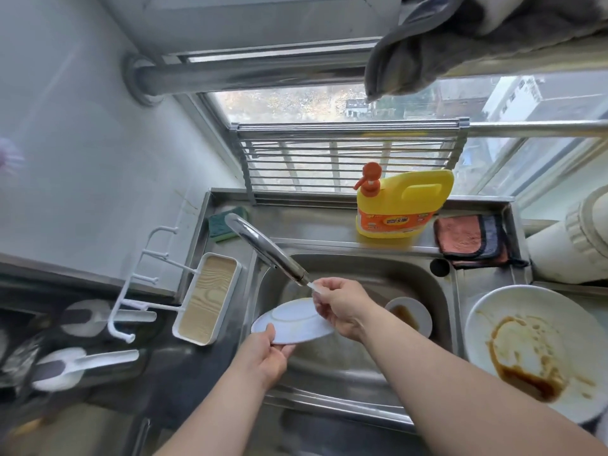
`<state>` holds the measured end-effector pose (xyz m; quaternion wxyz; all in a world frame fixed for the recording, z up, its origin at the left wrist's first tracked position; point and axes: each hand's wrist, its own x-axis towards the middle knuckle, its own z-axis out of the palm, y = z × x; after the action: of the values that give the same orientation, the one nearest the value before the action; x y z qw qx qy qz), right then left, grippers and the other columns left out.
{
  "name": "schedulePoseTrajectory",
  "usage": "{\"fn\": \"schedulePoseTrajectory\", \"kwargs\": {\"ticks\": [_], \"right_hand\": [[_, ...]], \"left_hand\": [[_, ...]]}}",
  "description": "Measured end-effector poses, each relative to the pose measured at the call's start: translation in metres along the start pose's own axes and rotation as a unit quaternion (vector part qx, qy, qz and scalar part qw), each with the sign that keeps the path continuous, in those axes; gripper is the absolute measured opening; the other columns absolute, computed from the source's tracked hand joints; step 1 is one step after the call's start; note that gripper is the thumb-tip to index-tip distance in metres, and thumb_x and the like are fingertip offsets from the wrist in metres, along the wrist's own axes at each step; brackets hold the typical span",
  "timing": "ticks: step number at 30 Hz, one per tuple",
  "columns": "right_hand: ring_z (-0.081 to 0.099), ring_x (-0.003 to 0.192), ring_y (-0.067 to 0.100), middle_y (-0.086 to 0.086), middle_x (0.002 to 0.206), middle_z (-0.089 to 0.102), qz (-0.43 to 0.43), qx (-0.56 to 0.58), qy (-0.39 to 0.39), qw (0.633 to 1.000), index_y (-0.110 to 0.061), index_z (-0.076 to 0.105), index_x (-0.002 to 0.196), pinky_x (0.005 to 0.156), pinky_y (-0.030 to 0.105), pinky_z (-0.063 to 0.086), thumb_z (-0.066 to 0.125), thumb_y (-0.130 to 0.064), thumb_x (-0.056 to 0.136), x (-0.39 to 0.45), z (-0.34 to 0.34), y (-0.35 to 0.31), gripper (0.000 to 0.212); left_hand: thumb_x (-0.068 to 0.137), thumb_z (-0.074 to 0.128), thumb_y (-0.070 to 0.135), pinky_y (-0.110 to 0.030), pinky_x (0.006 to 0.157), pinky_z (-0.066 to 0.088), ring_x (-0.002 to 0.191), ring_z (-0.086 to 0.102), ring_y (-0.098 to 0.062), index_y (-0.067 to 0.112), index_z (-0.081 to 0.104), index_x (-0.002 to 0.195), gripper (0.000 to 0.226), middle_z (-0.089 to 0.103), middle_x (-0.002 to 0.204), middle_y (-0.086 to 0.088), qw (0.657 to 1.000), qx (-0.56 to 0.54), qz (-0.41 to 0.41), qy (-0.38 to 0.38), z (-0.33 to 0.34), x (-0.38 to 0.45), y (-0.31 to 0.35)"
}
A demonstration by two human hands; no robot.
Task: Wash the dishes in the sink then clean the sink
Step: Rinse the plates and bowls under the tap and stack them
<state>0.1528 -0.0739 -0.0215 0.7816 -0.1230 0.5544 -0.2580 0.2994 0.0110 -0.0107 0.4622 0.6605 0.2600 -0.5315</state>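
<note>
A small white round plate (291, 320) is pinched at its near rim by the left hand (266, 355) and apparently gripped at its far rim by the right hand (342, 307) over the stainless steel sink (437, 311), beneath the chrome tap (266, 248).

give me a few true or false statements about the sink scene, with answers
1. Both hands hold the small white plate under the faucet. True.
2. The yellow detergent bottle lies on its side in the basin. False: it stands upright on the ledge behind the sink.
3. A large sauce-stained plate sits right of the sink. True.
4. The green sponge is in the left hand. False: it lies behind the faucet.
</note>
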Motion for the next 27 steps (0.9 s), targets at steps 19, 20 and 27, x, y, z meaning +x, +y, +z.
{"fn": "schedulePoseTrajectory", "kwargs": {"ticks": [19, 20, 27], "right_hand": [[0.06, 0.067, 0.019, -0.003, 0.071, 0.07, -0.169, -0.179, 0.249, 0.937, -0.017, 0.071, 0.083, 0.074, 0.04, 0.054, 0.083, -0.035, 0.087, 0.012, -0.085, -0.013, 0.022], [0.06, 0.07, 0.021, 0.0, 0.076, 0.069, -0.158, -0.161, 0.25, 0.942, -0.017, 0.07, 0.088, 0.074, 0.041, 0.054, 0.08, -0.037, 0.09, 0.013, -0.091, -0.011, 0.022], [0.075, 0.092, 0.033, 0.016, 0.108, 0.075, 0.018, 0.072, 0.197, 0.978, -0.009, 0.065, 0.119, 0.068, 0.042, 0.063, 0.06, -0.025, 0.106, 0.012, -0.11, -0.004, 0.021]], "left_hand": [[0.115, 0.033, 0.009, -0.061, 0.114, 0.038, 0.143, 0.049, -0.043, -0.002, 0.042, 0.153, 0.04, 0.053, 0.153, -0.026, 0.999, 0.003, 0.009, -0.039, 0.072, -0.024, -0.005], [0.115, 0.034, 0.009, -0.061, 0.113, 0.04, 0.142, 0.05, -0.043, -0.001, 0.042, 0.153, 0.04, 0.053, 0.152, -0.026, 0.998, 0.009, 0.009, -0.053, 0.075, -0.024, -0.006], [0.114, 0.037, 0.008, -0.055, 0.087, 0.058, 0.109, 0.071, -0.039, -0.003, 0.05, 0.144, 0.034, 0.07, 0.125, -0.025, 0.979, 0.099, -0.009, -0.18, 0.076, -0.038, -0.018]]}}
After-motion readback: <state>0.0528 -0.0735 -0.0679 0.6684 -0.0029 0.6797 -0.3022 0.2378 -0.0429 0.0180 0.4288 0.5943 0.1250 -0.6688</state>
